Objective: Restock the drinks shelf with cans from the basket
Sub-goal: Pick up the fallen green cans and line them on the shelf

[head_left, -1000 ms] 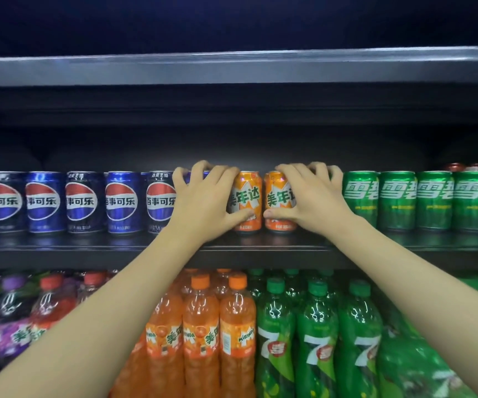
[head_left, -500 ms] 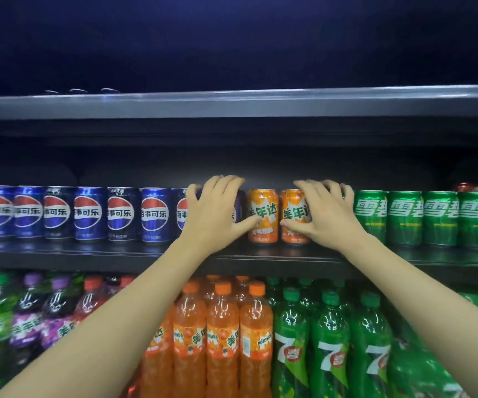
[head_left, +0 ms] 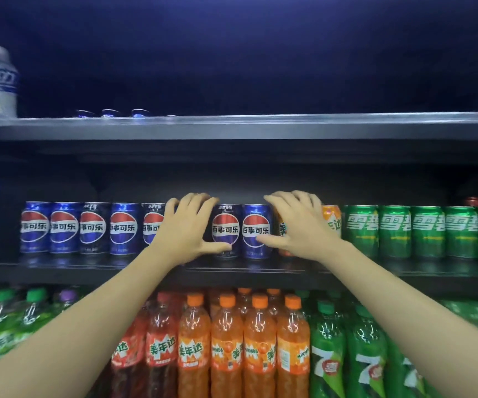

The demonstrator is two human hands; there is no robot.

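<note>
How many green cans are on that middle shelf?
5 green cans show, side by side at the shelf's right end, right of the orange cans. The frame edge cuts the last one, so more may continue beyond it.

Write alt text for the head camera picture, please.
Two bare hands, the left hand and right hand, rest on a row of blue cola cans and orange cans on a dark shelf. Green cans stand to the right; soda bottles fill the shelf below.

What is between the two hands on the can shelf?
Two blue cans stand side by side between the left hand and right hand. Each thumb touches the nearer can. The right hand also partly covers the orange cans behind it.
</note>
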